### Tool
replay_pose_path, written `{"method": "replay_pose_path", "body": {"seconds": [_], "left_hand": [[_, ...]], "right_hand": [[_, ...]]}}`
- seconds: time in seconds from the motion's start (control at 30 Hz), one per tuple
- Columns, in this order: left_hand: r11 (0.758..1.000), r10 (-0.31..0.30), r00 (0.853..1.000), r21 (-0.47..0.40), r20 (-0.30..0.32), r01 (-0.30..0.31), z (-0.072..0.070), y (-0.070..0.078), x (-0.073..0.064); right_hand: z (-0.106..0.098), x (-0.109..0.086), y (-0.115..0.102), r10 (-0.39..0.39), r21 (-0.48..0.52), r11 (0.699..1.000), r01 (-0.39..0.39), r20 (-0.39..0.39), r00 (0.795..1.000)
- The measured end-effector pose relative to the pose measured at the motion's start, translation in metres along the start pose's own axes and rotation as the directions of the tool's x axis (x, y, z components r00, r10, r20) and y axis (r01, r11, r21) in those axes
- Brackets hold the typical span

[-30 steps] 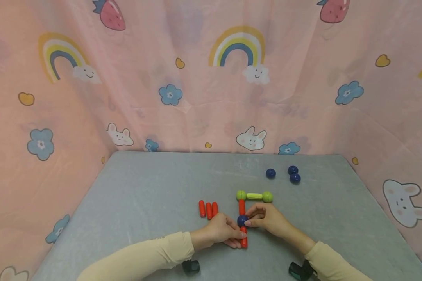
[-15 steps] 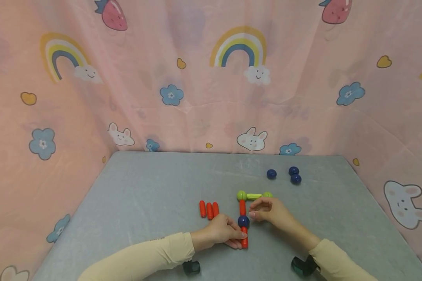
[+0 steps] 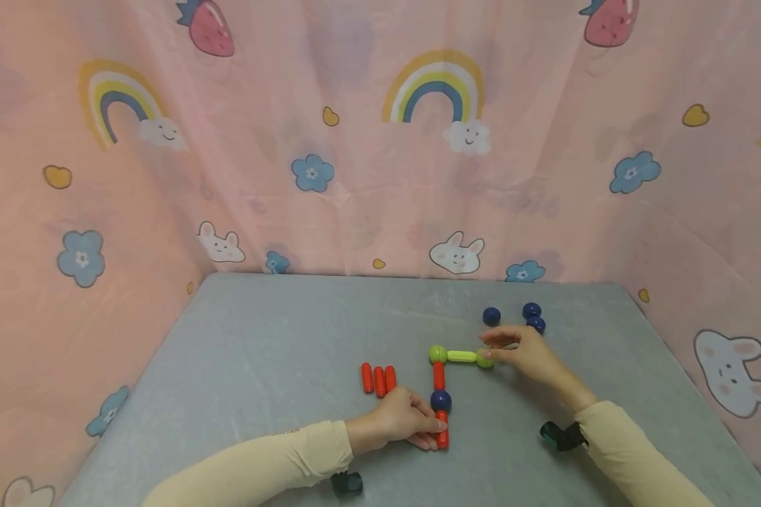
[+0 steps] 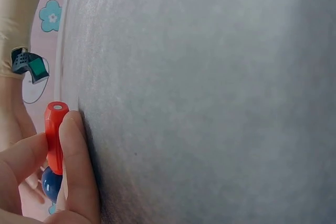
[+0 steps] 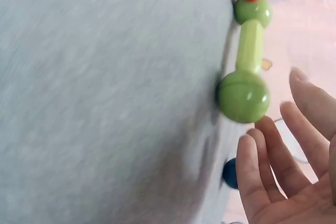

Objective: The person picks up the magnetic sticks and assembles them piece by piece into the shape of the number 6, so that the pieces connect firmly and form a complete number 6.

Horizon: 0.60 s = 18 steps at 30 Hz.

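Note:
My left hand pinches the near red rod between thumb and fingers. That rod meets a blue ball, and a second red rod runs from the ball to a green ball. From there a light green rod leads right to another green ball. My right hand hovers by this last ball with loosely bent fingers and holds nothing. In the right wrist view its fingertips are close to the ball; whether they touch it I cannot tell.
Three loose red rods lie side by side left of the joined pieces. Blue balls lie at the back right: one apart, and two together, partly behind my right hand. A pink patterned curtain surrounds the grey table.
My right hand has let go of the blue ball between the red rods and moved away and right, toward the far green ball. My left hand keeps its hold on the near red rod.

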<state>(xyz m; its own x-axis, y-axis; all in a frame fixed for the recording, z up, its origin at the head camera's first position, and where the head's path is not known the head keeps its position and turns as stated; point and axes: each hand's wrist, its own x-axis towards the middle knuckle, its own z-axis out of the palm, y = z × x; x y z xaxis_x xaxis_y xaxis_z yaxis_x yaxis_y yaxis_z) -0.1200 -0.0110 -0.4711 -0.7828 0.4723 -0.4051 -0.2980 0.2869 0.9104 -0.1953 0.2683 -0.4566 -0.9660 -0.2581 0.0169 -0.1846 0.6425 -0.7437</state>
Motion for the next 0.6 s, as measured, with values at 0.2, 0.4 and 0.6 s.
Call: {"method": "replay_pose_path", "body": {"seconds": [0.2,0.4,0.6], "left_hand": [[1.0,0.003,1.0,-0.008,0.0,-0.003,0.001,0.0,0.001],[1.0,0.011,1.0,-0.023,-0.013,-0.012,0.0,0.001,0.001],[1.0,0.017,0.999,0.003,-0.032,-0.017,-0.004,0.002,0.005]], "right_hand": [[0.0,0.0,0.012,-0.006,-0.042,0.999,0.008,0.052,0.999],[0.004,0.003,0.012,-0.005,-0.033,0.999,0.006,0.024,1.0],[0.005,0.009,0.013,0.021,-0.04,0.999,-0.021,-0.002,1.0]]}}
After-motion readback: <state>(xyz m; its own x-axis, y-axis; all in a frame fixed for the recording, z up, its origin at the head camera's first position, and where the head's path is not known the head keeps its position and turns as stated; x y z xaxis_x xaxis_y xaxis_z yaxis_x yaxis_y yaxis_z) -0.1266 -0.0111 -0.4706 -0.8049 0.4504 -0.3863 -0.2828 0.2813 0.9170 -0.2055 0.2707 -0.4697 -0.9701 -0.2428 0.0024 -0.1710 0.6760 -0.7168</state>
